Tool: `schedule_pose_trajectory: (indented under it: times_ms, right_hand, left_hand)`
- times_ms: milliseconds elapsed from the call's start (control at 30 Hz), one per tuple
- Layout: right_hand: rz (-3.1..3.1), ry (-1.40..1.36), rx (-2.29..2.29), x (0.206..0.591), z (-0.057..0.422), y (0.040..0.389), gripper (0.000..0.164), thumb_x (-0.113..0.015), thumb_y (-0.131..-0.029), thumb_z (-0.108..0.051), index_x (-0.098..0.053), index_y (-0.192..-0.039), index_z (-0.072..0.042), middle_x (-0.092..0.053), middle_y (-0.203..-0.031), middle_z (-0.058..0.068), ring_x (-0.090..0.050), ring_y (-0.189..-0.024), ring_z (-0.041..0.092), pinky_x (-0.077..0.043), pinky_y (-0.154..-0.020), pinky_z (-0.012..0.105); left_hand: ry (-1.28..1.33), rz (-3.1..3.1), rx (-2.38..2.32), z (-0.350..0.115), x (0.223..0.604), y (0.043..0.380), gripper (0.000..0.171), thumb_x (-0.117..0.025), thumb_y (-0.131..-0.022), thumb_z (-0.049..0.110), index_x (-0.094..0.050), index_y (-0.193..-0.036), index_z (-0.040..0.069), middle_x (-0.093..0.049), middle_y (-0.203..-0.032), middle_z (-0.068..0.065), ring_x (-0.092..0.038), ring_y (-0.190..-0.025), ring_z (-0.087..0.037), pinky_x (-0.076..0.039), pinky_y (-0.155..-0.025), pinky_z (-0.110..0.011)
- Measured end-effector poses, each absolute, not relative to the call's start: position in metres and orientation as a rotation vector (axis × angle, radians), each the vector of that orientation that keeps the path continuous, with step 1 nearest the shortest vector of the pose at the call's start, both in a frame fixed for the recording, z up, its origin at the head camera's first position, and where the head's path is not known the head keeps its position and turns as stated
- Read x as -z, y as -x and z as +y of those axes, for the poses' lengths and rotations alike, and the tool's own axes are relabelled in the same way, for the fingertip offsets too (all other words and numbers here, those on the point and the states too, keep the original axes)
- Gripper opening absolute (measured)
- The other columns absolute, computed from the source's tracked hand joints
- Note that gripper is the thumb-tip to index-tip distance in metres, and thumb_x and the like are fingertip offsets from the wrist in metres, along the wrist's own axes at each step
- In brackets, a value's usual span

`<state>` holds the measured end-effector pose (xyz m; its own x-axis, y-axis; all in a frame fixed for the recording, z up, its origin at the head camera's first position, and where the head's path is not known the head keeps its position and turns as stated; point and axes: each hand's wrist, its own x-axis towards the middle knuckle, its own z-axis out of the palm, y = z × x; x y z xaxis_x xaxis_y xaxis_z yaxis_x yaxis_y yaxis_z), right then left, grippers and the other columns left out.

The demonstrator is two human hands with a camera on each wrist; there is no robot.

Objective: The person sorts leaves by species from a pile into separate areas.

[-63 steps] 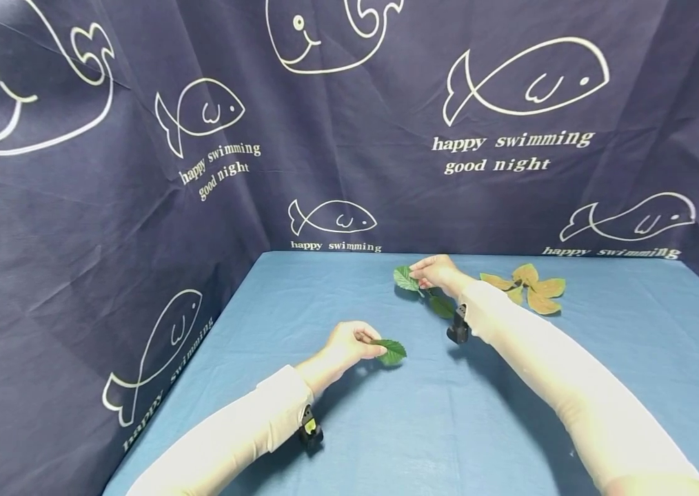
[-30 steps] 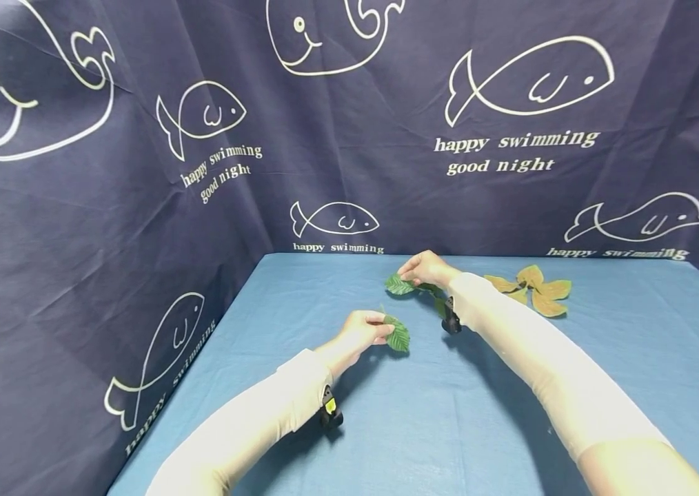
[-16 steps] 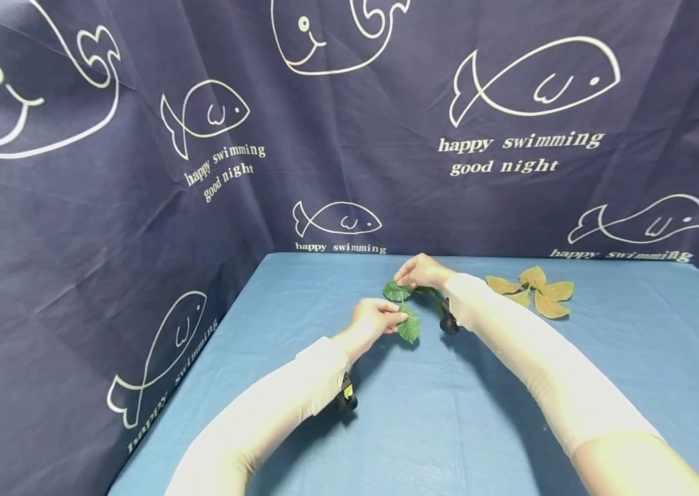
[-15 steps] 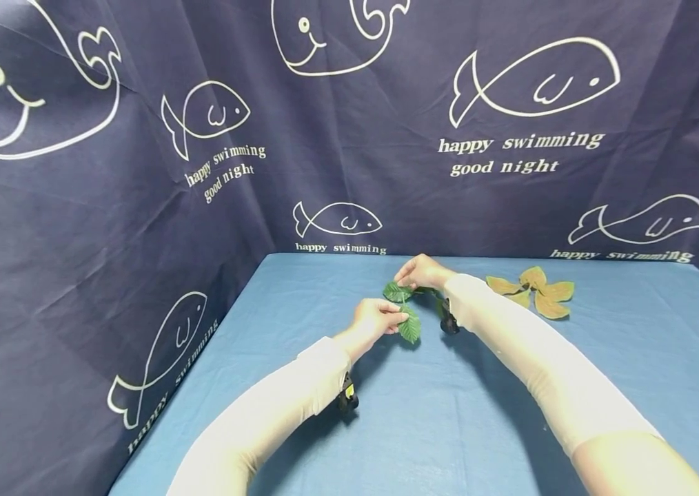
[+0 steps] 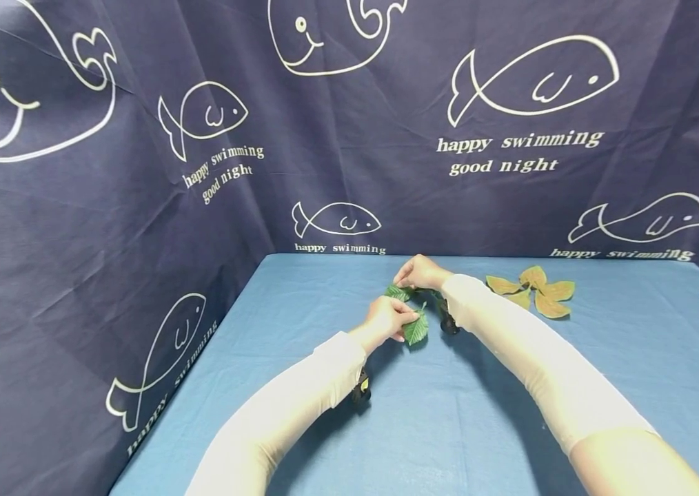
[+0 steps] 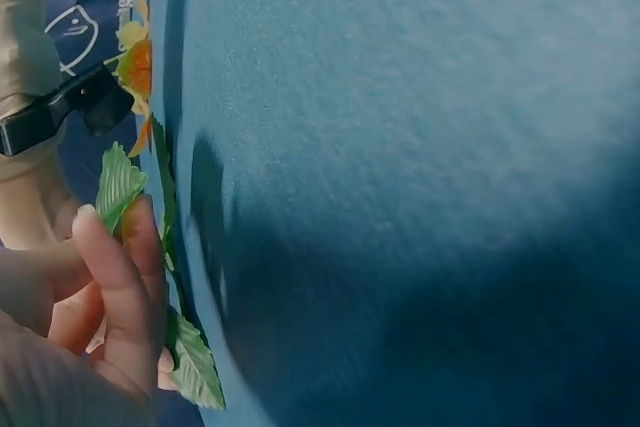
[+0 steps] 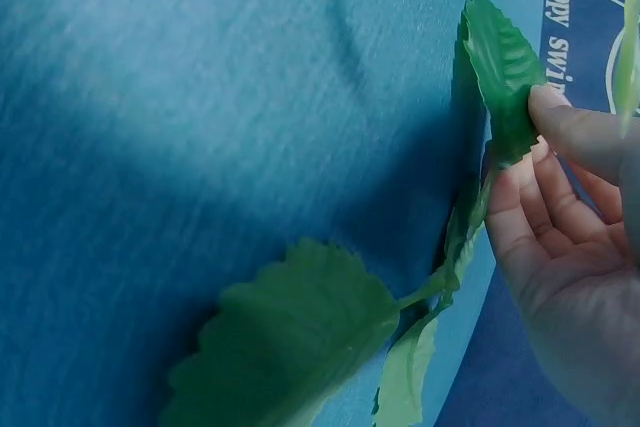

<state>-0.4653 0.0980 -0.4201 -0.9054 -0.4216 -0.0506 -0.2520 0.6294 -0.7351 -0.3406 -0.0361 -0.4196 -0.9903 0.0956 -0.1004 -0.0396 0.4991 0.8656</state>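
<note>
In the head view my left hand (image 5: 389, 318) pinches a single green leaf (image 5: 415, 329) with a serrated edge, its short stem pointing up and away. Just beyond it, my right hand (image 5: 419, 272) pinches a leaf (image 7: 505, 77) of a green leafy sprig between thumb and fingers. The sprig's other leaves (image 7: 290, 337) spread low over the cloth in the right wrist view. From the left wrist, the held leaf (image 6: 120, 182) stands above my fingertips, and one sprig leaf (image 6: 197, 362) shows behind the hand. My right forearm hides part of the sprig from above.
A flower-shaped cluster of yellow-brown leaves (image 5: 542, 293) lies on the blue cloth-covered table (image 5: 424, 427), right of my right forearm. Dark blue fabric (image 5: 337, 151) with white fish drawings hangs behind the table and along its left side.
My left hand has moved forward and right, bringing its leaf close to the sprig and turning the stem upward. My right hand shifted a little left earlier and has since stayed nearly still.
</note>
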Motion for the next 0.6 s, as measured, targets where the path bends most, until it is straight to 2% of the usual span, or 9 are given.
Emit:
schedule_pose_trajectory:
  times_ms: [133, 267, 367, 600]
  right_hand:
    - [2.666, 0.551, 1.111, 0.417, 0.101, 0.460, 0.016, -0.073, -0.085, -0.007, -0.076, -0.098, -0.001, -0.074, -0.077, 0.004, -0.052, -0.054, 0.007, -0.043, -0.060, 0.018]
    - [2.683, 0.535, 1.128, 0.413, 0.103, 0.457, 0.015, -0.072, -0.085, -0.008, -0.076, -0.098, -0.001, -0.075, -0.079, 0.006, -0.055, -0.057, 0.009, -0.044, -0.065, 0.019]
    - [2.693, 0.516, 1.136, 0.410, 0.104, 0.455, 0.017, -0.071, -0.086, -0.007, -0.075, -0.100, 0.001, -0.075, -0.081, 0.009, -0.058, -0.061, 0.012, -0.045, -0.069, 0.020]
    - [2.681, 0.462, 1.144, 0.405, 0.109, 0.454, 0.021, -0.069, -0.089, -0.009, -0.073, -0.108, 0.000, -0.075, -0.093, 0.013, -0.065, -0.078, 0.026, -0.048, -0.074, 0.024]
  left_hand:
    - [-0.042, 2.587, -1.544, -0.031, 0.421, 0.347, 0.011, -0.076, -0.082, 0.010, -0.076, -0.082, -0.002, -0.073, -0.079, -0.011, -0.060, -0.041, -0.009, -0.055, -0.048, -0.023]
    - [-0.023, 2.592, -1.567, -0.029, 0.422, 0.355, 0.008, -0.077, -0.079, 0.003, -0.076, -0.083, -0.004, -0.072, -0.085, -0.013, -0.070, -0.055, -0.019, -0.057, -0.052, -0.022]
    - [-0.020, 2.616, -1.545, -0.028, 0.425, 0.360, 0.009, -0.078, -0.078, 0.000, -0.075, -0.085, -0.005, -0.071, -0.088, -0.014, -0.073, -0.064, -0.024, -0.057, -0.053, -0.022]
    - [-0.010, 2.707, -1.464, -0.027, 0.429, 0.367, 0.008, -0.080, -0.076, 0.003, -0.076, -0.082, -0.001, -0.073, -0.087, -0.012, -0.072, -0.060, -0.022, -0.056, -0.052, -0.021]
